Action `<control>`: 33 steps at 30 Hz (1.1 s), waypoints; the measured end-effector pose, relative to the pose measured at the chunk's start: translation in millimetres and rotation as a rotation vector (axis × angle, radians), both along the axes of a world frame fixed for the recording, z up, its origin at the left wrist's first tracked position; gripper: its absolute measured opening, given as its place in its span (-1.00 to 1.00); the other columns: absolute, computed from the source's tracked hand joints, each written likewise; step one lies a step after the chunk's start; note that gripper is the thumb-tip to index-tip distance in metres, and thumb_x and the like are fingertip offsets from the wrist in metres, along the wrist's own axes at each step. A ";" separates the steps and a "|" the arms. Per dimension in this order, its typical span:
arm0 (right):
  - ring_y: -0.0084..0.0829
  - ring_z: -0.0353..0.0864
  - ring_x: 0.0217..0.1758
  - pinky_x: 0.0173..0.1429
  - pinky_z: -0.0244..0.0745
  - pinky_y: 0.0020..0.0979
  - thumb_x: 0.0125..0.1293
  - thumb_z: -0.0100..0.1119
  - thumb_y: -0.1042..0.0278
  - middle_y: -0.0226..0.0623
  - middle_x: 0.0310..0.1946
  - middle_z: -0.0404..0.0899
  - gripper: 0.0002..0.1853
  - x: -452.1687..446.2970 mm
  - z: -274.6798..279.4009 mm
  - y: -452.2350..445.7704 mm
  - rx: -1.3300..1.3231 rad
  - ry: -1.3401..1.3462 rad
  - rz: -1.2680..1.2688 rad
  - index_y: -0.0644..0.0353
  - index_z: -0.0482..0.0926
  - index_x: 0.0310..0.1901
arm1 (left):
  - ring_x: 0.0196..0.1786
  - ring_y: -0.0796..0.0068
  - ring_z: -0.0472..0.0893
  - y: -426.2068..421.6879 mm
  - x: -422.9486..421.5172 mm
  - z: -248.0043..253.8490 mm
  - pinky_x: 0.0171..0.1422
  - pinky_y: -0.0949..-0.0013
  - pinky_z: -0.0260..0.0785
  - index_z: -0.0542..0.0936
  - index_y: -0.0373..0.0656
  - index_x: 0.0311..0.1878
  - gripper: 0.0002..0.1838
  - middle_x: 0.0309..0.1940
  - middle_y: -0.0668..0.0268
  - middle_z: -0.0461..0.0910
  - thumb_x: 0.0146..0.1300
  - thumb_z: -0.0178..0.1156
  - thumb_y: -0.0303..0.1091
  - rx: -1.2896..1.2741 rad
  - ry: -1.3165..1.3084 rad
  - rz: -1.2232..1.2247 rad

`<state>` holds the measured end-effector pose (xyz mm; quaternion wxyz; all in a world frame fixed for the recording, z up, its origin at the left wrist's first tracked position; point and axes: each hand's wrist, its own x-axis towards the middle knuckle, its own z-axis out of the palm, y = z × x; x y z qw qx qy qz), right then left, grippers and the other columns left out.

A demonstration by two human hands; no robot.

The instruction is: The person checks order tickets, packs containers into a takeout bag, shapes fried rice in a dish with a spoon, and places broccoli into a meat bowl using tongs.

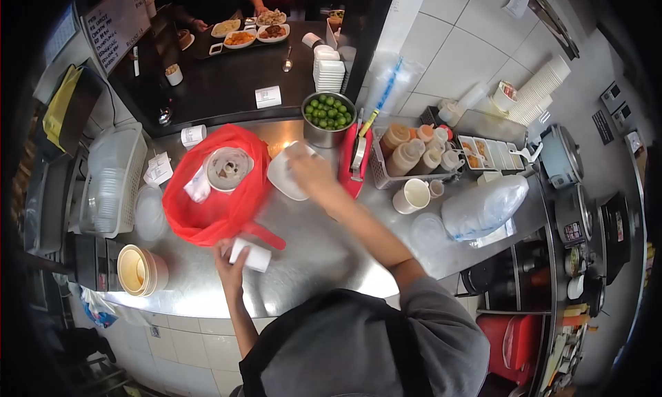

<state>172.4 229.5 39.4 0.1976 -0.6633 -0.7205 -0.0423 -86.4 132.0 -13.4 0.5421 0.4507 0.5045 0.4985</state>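
Here, one red plastic bag (224,211), mouth open, round container (229,168) inside, lies at 12 o'clock from the left hand (230,267), the nearer one, and at 9 o'clock from the right hand (308,169). Left hand: gripping one white paper-like packet (254,256), long axis 10 to 4 o'clock. Right hand: blurred, over one white dish (281,176); open or closed, cannot tell.
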 end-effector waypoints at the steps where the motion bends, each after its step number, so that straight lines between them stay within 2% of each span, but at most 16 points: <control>1: -0.18 0.58 -0.32 -0.44 0.45 -0.22 0.04 0.06 0.39 -0.18 -0.18 0.42 -0.81 17.6 8.2 0.9 0.006 -0.046 -0.067 0.10 0.47 -0.25 | -0.25 0.47 0.53 7.7 4.4 -3.6 -0.13 0.42 0.38 0.27 -0.14 0.06 -0.45 -0.29 0.29 0.52 -0.01 0.28 -0.51 0.131 0.105 -0.094; 2: -0.14 0.58 -0.31 -0.35 0.48 -0.19 0.08 0.00 0.40 -0.19 -0.14 0.40 -0.74 37.6 -3.8 12.0 -0.064 -0.276 -0.183 0.03 0.46 -0.13 | -0.27 0.44 0.55 16.7 8.3 -8.4 -0.15 0.40 0.39 0.24 -0.13 0.12 -0.37 -0.33 0.26 0.53 -0.04 0.30 -0.51 0.260 0.210 -0.184; 3: -0.18 0.57 -0.33 -0.39 0.47 -0.22 0.08 -0.01 0.40 -0.21 -0.15 0.40 -0.78 56.7 -13.7 22.6 0.028 -0.387 -0.203 0.03 0.48 -0.19 | -0.30 0.41 0.56 26.4 12.4 -4.7 -0.19 0.38 0.40 0.22 -0.12 0.14 -0.33 -0.38 0.22 0.54 -0.06 0.31 -0.49 0.261 0.334 -0.251; 6: -0.17 0.55 -0.27 -0.20 0.39 -0.14 0.07 0.03 0.35 -0.25 -0.25 0.43 -0.73 93.9 -33.9 43.9 0.093 -0.443 -0.228 0.03 0.44 -0.12 | -0.39 0.34 0.59 53.1 31.2 5.5 -0.27 0.32 0.40 0.20 -0.11 0.14 -0.28 -0.52 0.14 0.55 -0.12 0.34 -0.46 0.335 0.636 -0.412; 9: -0.24 0.55 -0.28 -0.18 0.35 -0.15 0.08 0.02 0.35 -0.26 -0.30 0.48 -0.70 101.7 -51.0 50.8 0.069 -0.495 -0.223 -0.01 0.41 -0.09 | -0.38 0.35 0.60 65.9 45.7 15.0 -0.29 0.31 0.40 0.20 -0.12 0.11 -0.30 -0.51 0.14 0.56 -0.12 0.35 -0.44 0.270 0.421 -0.385; 10: -0.25 0.56 -0.28 -0.16 0.34 -0.14 0.09 0.01 0.36 -0.26 -0.31 0.49 -0.72 101.6 -51.8 54.5 0.060 -0.517 -0.215 -0.01 0.42 -0.11 | -0.38 0.39 0.61 68.5 46.6 18.4 -0.34 0.35 0.41 0.22 -0.13 -0.02 -0.42 -0.50 0.14 0.56 -0.07 0.35 -0.43 0.293 0.330 -0.349; 12: -0.28 0.56 -0.28 -0.11 0.33 -0.12 0.10 -0.01 0.37 -0.27 -0.34 0.51 -0.76 100.8 -60.2 52.2 0.021 -0.558 -0.203 0.00 0.45 -0.15 | -0.38 0.42 0.60 67.8 47.6 24.4 -0.36 0.41 0.40 0.22 -0.11 -0.10 -0.50 -0.48 0.16 0.57 -0.02 0.33 -0.44 0.215 0.113 -0.272; 14: -0.28 0.56 -0.25 -0.03 0.28 -0.07 0.11 -0.03 0.38 -0.29 -0.35 0.53 -0.79 103.9 -74.1 52.7 -0.026 -0.581 -0.118 0.01 0.49 -0.19 | -0.39 0.49 0.58 61.2 47.8 35.7 -0.37 0.53 0.37 0.21 -0.09 -0.23 -0.60 -0.45 0.20 0.57 0.04 0.30 -0.47 0.157 -0.083 -0.218; 16: -0.28 0.53 -0.17 0.14 0.14 0.02 0.11 -0.02 0.37 -0.30 -0.33 0.54 -0.79 102.9 -80.4 51.8 -0.060 -0.587 -0.083 0.02 0.56 -0.23 | -0.42 0.59 0.54 58.0 41.3 27.4 -0.37 0.55 0.33 0.27 -0.09 -0.25 -0.65 -0.45 0.28 0.56 0.05 0.29 -0.45 0.146 -0.084 -0.205; 19: -0.29 0.52 -0.15 0.19 0.06 0.04 0.13 0.00 0.33 -0.30 -0.32 0.56 -0.76 80.8 -53.5 40.5 0.111 -0.446 -0.044 0.02 0.56 -0.17 | -0.47 0.68 0.48 52.6 34.9 28.0 -0.41 0.60 0.27 0.39 -0.15 -0.31 -0.77 -0.48 0.38 0.54 0.08 0.28 -0.39 0.149 -0.065 -0.128; 20: -0.30 0.49 -0.09 0.18 0.12 -0.02 0.23 -0.02 0.23 -0.28 -0.27 0.56 -0.77 52.2 -16.1 21.2 0.081 -0.186 0.016 0.10 0.56 -0.18 | -0.49 0.71 0.46 49.2 33.8 28.4 -0.42 0.61 0.25 0.44 -0.18 -0.34 -0.80 -0.50 0.40 0.53 0.10 0.27 -0.35 0.148 -0.055 -0.095; 22: -0.39 0.47 -0.04 0.09 0.26 -0.28 0.30 -0.05 0.12 -0.35 -0.24 0.56 -0.72 3.6 18.7 -6.1 -0.074 0.844 0.288 0.10 0.56 -0.18 | -0.53 0.75 0.39 47.8 32.6 15.9 -0.46 0.62 0.17 0.52 -0.19 -0.38 -0.81 -0.55 0.46 0.50 0.13 0.24 -0.27 0.030 -0.123 -0.047; 24: -0.48 0.45 -0.03 -0.01 0.31 -0.50 0.35 -0.10 0.12 -0.39 -0.22 0.55 -0.71 -27.6 14.5 -35.1 -0.426 1.343 0.313 0.10 0.56 -0.16 | -0.57 0.80 0.28 42.7 33.5 14.3 -0.53 0.62 0.02 0.60 -0.18 -0.41 -0.75 -0.60 0.52 0.46 0.18 0.19 -0.17 -0.027 -0.155 -0.004; 26: -0.54 0.45 -0.09 0.00 0.30 -0.52 0.35 -0.09 0.15 -0.37 -0.21 0.53 -0.70 -48.6 10.9 -58.1 -0.487 1.332 0.313 0.12 0.57 -0.10 | -0.56 0.79 0.30 39.0 37.8 11.2 -0.51 0.60 0.05 0.60 -0.21 -0.40 -0.73 -0.59 0.51 0.47 0.19 0.18 -0.17 -0.022 -0.157 0.034; 29: -0.52 0.37 0.09 0.16 0.25 -0.42 0.36 -0.11 0.13 -0.33 -0.08 0.49 -0.63 -51.1 -7.6 -75.8 -0.741 1.383 0.482 0.22 0.52 -0.02 | -0.53 0.77 0.33 28.7 42.2 4.1 -0.48 0.60 0.12 0.60 -0.20 -0.36 -0.72 -0.57 0.49 0.49 0.23 0.13 -0.16 0.059 -0.061 0.053; 33: -0.57 0.41 -0.06 0.03 0.28 -0.51 0.31 0.00 0.17 -0.33 -0.14 0.50 -0.68 -53.1 -16.8 -85.7 -0.707 1.412 0.462 0.19 0.56 -0.05 | -0.48 0.73 0.37 23.2 42.4 -1.5 -0.39 0.59 0.18 0.59 -0.24 -0.33 -0.71 -0.55 0.49 0.49 0.25 0.10 -0.17 0.181 0.075 0.047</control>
